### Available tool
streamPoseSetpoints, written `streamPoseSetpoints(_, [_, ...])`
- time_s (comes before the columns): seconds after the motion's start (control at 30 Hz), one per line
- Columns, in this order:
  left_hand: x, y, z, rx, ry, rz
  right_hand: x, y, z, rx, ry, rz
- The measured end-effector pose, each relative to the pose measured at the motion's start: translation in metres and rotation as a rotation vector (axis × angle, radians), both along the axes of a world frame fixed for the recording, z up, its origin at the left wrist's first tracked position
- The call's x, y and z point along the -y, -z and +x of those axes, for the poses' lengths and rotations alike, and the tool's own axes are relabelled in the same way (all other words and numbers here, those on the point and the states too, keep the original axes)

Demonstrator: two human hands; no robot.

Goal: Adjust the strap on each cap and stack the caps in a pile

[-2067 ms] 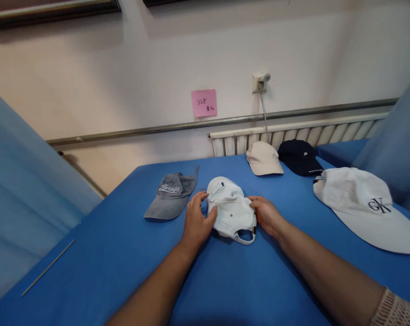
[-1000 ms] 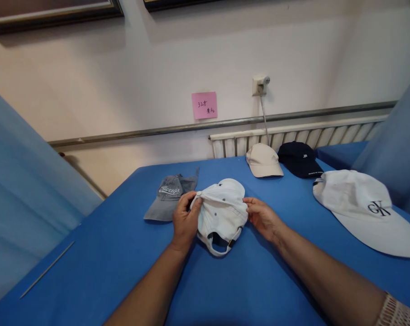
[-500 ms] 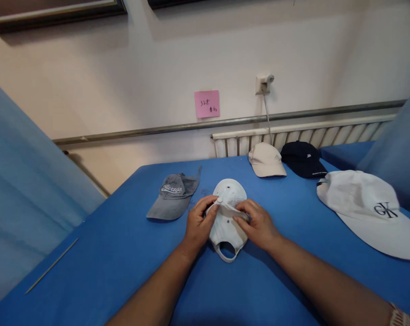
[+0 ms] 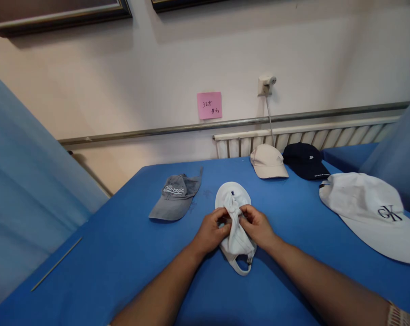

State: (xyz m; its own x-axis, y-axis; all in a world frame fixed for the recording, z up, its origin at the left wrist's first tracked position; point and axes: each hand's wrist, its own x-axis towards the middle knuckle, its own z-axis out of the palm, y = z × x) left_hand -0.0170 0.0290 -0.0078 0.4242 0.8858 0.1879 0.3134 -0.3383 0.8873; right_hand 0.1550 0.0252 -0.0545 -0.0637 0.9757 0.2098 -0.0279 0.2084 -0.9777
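A white baseball cap (image 4: 238,240) lies on the blue-covered table in front of me, its brim pointing away and its back strap loop toward me. My left hand (image 4: 213,230) pinches the crown from the left side. From the right, my right hand (image 4: 256,225) pinches the same crown, so the cloth between them stands up in a folded ridge. A small dark mark shows near the brim. To the left of the cap sits a grey cap (image 4: 175,197) with white lettering, apart from both hands.
A beige cap (image 4: 268,161) and a navy cap (image 4: 306,160) stand at the back by the radiator (image 4: 313,136). A large white cap (image 4: 368,203) lies at the right. On the left is a thin stick (image 4: 56,264) near the blue curtain (image 4: 31,190). A pink note (image 4: 209,105) hangs on the wall.
Both hands have moved a little nearer to me and closer together. The white cap's crown, flatter before, is now squeezed into a narrow upright fold.
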Motion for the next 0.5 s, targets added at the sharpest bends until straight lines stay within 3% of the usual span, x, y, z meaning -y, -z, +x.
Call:
streamPoseSetpoints(0.17, [-0.001, 0.002, 0.004, -0.095, -0.093, 0.152, 0.001, 0.003, -0.007, -0.03, -0.034, 0.007])
streamPoseSetpoints(0.3, [-0.004, 0.0, -0.001, -0.109, -0.14, 0.177, 0.005, -0.004, -0.002, 0.089, 0.066, 0.067])
streamPoseSetpoints(0.5, [-0.011, -0.019, -0.023, -0.001, -0.413, 0.336, 0.013, -0.027, 0.017, 0.208, 0.25, 0.335])
